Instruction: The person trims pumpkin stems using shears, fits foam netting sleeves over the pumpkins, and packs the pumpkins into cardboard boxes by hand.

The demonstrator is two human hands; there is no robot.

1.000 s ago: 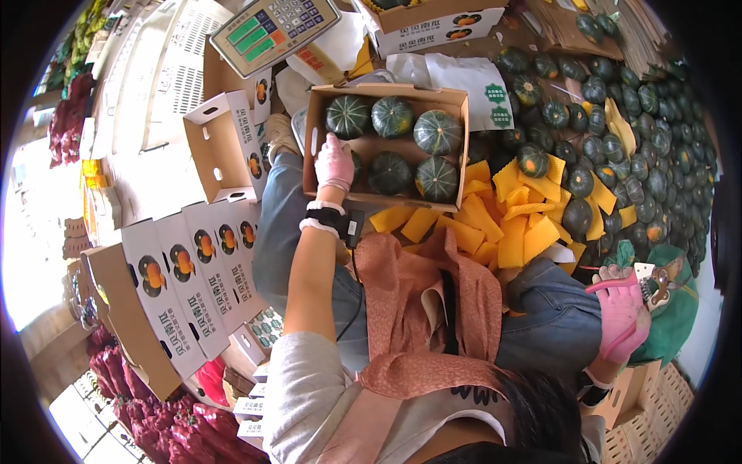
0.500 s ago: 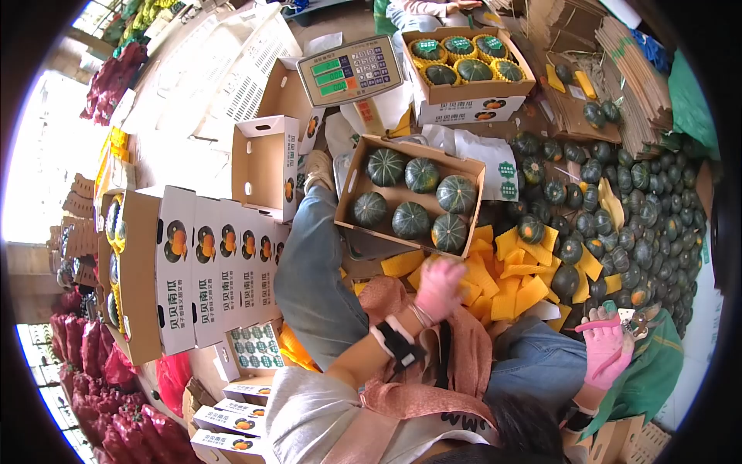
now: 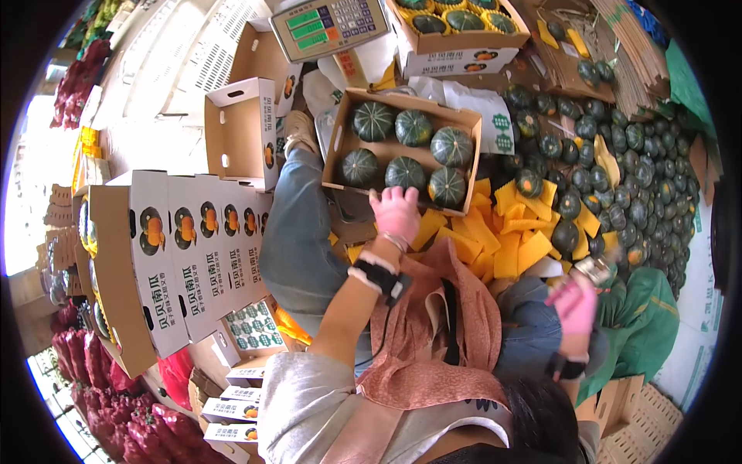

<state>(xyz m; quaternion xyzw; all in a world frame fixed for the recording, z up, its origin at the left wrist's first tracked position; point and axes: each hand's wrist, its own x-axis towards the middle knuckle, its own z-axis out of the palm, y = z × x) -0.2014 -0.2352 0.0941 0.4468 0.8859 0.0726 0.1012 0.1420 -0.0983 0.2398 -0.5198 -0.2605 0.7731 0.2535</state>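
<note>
An open cardboard box (image 3: 334, 155) holds two rows of green pumpkins, among them a striped pumpkin (image 3: 447, 186). My left hand (image 3: 396, 215), in a pink glove, is at the near wall of this box, its fingertips hooked over the rim below the front middle pumpkin (image 3: 404, 173). At the right, my right hand (image 3: 573, 303), also gloved in pink, is closed around metal shears (image 3: 593, 270); hand and tool are blurred by motion. Yellow foam sheets (image 3: 506, 251) lie between the box and my knees.
Many loose pumpkins (image 3: 634, 185) cover the floor at right. A digital scale (image 3: 328, 31) and a packed box (image 3: 464, 62) stand beyond. Printed boxes (image 3: 185, 247) line the left, near an empty box (image 3: 239, 139). A green sack (image 3: 638, 325) lies beside my right hand.
My left hand has left the lower-left pumpkin, passed over my lap and reached the box's near rim. The shears have shifted inward with my right hand. The camera view has also shifted.
</note>
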